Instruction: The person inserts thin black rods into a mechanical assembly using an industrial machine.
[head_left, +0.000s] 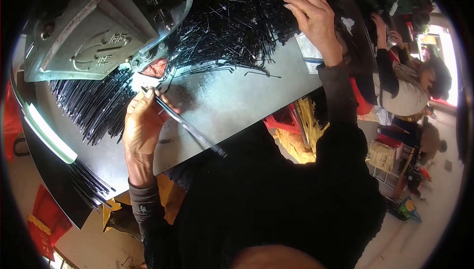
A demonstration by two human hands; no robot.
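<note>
My left hand [142, 125] is closed in a pinch around a thin black rod [190, 128], just below the lit front of a green machine [98, 47]. The rod slants down to the right, its lower end blurred. A reddish piece [156, 68] sits on the machine above my fingers. My right hand [316, 19] is raised over the right side of a heap of thin black rods [222, 27]; some have bent ends. Its fingers are loosely bent and a little apart, with nothing visible in them.
On the metal table [217, 101], more black rods [91, 106] lie in a row below the machine. A white tube [49, 133] holds a bundle at the left edge. Beyond the table are a red stool [284, 121], yellow cloth [296, 143] and a seated person [402, 89] at right.
</note>
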